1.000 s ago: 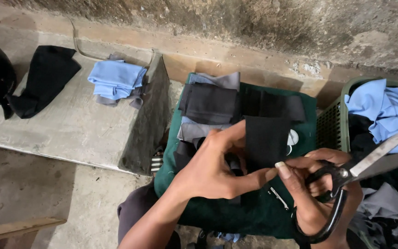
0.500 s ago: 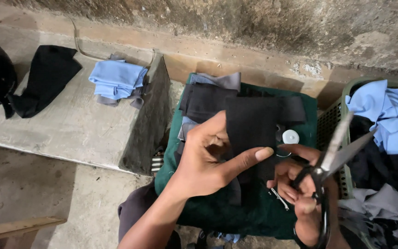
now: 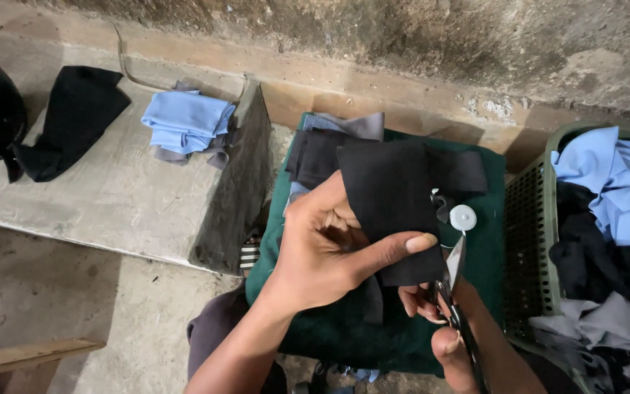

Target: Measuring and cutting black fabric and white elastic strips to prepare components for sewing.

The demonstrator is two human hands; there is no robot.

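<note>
1. Left hand: raised over the lap, fingers closed in a pinch on the black fabric piece; the index finger lies across the cloth's near edge, the thumb points up along its left edge.
2. Black fabric piece: held up in the middle of the view, above the green cloth that covers the lap. Its long axis runs roughly near to far, and its near right corner hangs just at the blades.
3. Right hand: low at the near right, fingers curled through the handles of the scissors. Whether it grips them tightly I cannot tell, as the hand is partly cut off by the frame.
4. Scissors: blades point away and slightly up, their tips just beside the fabric's right near edge (the blades look nearly closed). The cloth lies far and left of the right hand; the left hand is the nearer, already on it.
5. White disc: small, round, on the green cloth just right of the held piece.
6. Black and grey fabric pieces: stacked at the far side of the lap cloth.
7. Green basket: at the right, filled with blue, black and grey cloth.
8. Concrete ledge: at the left, bearing folded blue fabric and a black cloth.
</note>
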